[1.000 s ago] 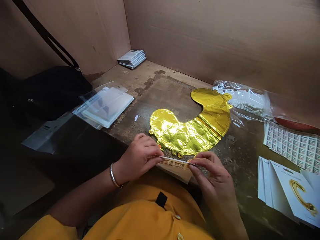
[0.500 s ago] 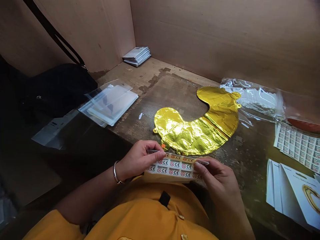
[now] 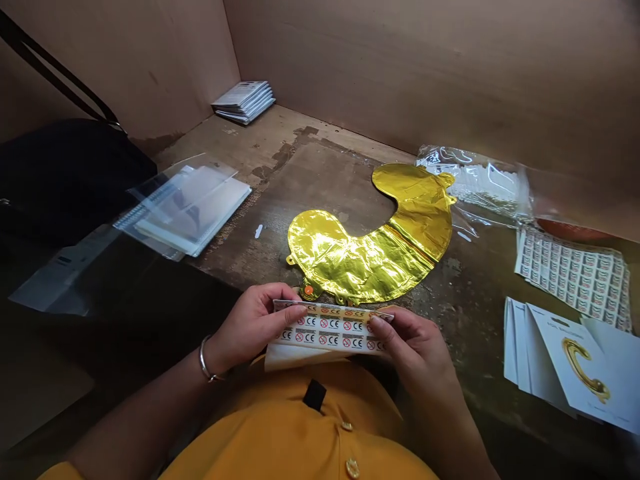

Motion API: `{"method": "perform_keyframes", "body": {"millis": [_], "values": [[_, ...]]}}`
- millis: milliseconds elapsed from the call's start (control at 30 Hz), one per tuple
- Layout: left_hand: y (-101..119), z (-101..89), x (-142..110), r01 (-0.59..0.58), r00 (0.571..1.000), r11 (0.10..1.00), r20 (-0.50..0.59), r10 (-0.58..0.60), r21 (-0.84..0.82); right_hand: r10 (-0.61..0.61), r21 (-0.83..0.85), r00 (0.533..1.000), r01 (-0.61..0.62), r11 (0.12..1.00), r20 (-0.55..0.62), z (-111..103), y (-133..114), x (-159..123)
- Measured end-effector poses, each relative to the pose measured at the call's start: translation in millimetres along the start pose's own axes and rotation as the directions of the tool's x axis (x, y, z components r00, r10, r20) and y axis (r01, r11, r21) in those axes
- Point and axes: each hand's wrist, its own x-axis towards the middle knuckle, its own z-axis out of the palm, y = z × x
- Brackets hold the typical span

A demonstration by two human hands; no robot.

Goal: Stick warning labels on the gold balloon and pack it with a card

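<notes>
**Thin sheet between two pinches, gold foil just beyond it**

I see the left hand [image 3: 255, 327] and the right hand [image 3: 420, 347] each closed on a sheet of stickers [image 3: 330, 340], thumb on top, one near each end. So the grip on both sides is clenched on the paper. The sheet is above the lap, at the near edge of the surface [image 3: 480, 293].

My first worry is the paper: it is thin and bent along its upper edge, so if the two hands pull unevenly, it could crease or tear across the small printed labels. If one pinch loosens, the loose lower part could slide down onto the orange clothing [image 3: 290, 427].

The gold foil piece [image 3: 370, 263] lies flat on the surface, just beyond the fingers. Its tabs and the orange dot [image 3: 309, 290] are so near that a knuckle could push them; whether the sheet touches the foil, I cannot tell.

The foil is shiny, wrinkled and curved like a wide C, with a fold line across it. The clear sleeves [image 3: 195, 213] are smooth and slippery, and partly overhang the edge, so a careless elbow could drop them. The white cards [image 3: 575, 360] look stiff and fan out; the surface is brown, worn and patchy.
</notes>
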Motion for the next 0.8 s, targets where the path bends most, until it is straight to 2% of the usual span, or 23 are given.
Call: {"method": "perform_keyframes", "body": {"millis": [133, 233, 300, 333, 367, 400, 433, 467, 500, 533, 567, 600, 633, 733, 800], "values": [[-4, -0.7, 0, -0.028, 0.999, 0.999, -0.037, 0.029, 0.027, -0.032, -0.026, 0.997, 0.034, 0.999, 0.072, -4, 1, 2], [-5, -7.7, 3, -0.037, 0.999, 0.996, -0.036, 0.039, 0.075, -0.036, -0.054, 0.998, 0.039, 0.998, 0.056, -4, 2, 0], [-5, -16.5, 4, -0.071, 0.991, 0.986, -0.102, 0.086, 0.149, -0.046, -0.046, 0.998, 0.047, 0.998, 0.032, -1, 4, -2], [-3, -21.0, 4, -0.096, 0.976, 0.973, -0.173, 0.134, 0.21, -0.053, -0.038, 0.998, 0.053, 0.998, 0.017, 0, 6, -2], [-2, -24.8, 3, -0.132, 0.944, 0.946, -0.255, 0.212, 0.296, -0.06, -0.03, 0.998, 0.06, 0.998, -0.002, 3, 7, -3], [1, -27.2, 2, -0.179, 0.891, 0.895, -0.317, 0.323, 0.409, -0.066, -0.021, 0.998, 0.066, 0.998, -0.021, 5, 9, -3], [4, -27.7, 1, -0.23, 0.825, 0.811, -0.334, 0.455, 0.537, -0.072, -0.013, 0.997, 0.072, 0.997, -0.035, 7, 11, -2], [7, -26.0, -1, -0.279, 0.758, 0.695, -0.292, 0.584, 0.663, -0.078, -0.008, 0.996, 0.078, 0.997, -0.04, 9, 13, -2], [11, -22.2, -2, -0.332, 0.702, 0.553, -0.192, 0.686, 0.764, -0.084, -0.007, 0.996, 0.084, 0.996, -0.031, 11, 14, -1], [14, -16.9, -4, -0.38, 0.677, 0.42, -0.061, 0.733, 0.824, -0.091, -0.008, 0.996, 0.091, 0.996, -0.012, 13, 16, 0], [18, -10.7, -4, -0.422, 0.684, 0.324, 0.063, 0.727, 0.847, -0.098, -0.01, 0.995, 0.098, 0.995, 0.012, 16, 17, 0], [21, -4.5, -4, -0.465, 0.711, 0.278, 0.167, 0.683, 0.841, -0.106, -0.011, 0.994, 0.107, 0.994, 0.034, 18, 19, 1], [24, 0.8, -3, -0.506, 0.74, 0.276, 0.247, 0.625, 0.817, -0.114, -0.013, 0.992, 0.115, 0.993, 0.05, 20, 19, 2], [31, 7.6, 3, -0.523, 0.832, 0.407, 0.345, 0.434, 0.749, -0.134, -0.029, 0.988, 0.137, 0.99, 0.076, 24, 20, 3], [34, 5.5, 9, -0.486, 0.873, 0.499, 0.367, 0.321, 0.718, -0.142, -0.051, 0.987, 0.146, 0.988, 0.075, 27, 20, 4]]}}
